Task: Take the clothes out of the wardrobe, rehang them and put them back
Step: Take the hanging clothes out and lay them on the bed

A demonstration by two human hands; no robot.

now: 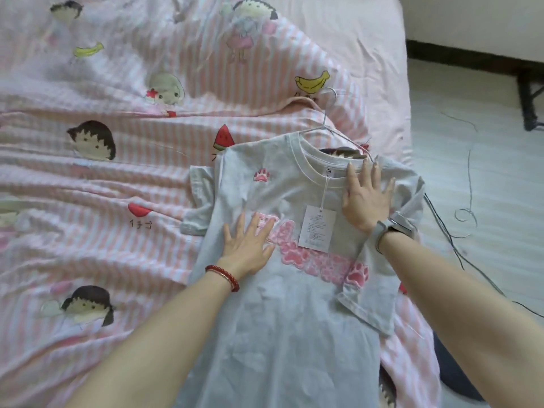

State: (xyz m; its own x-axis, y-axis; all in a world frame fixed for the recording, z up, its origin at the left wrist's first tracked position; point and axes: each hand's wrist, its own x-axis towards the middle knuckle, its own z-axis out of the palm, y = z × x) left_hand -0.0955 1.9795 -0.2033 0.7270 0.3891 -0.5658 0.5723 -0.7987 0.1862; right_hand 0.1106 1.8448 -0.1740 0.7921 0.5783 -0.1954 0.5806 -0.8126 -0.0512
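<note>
Where both flat palms press, grey T-shirt [282, 304] under left hand [250, 245], right hand [366, 198].

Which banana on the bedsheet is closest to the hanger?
The banana printed at the right of the bedsheet, just above the wire hanger. The other banana sits far off at the upper left.

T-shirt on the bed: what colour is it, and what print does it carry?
The T-shirt is light grey with pink paw prints, clearest in the head view.
</note>
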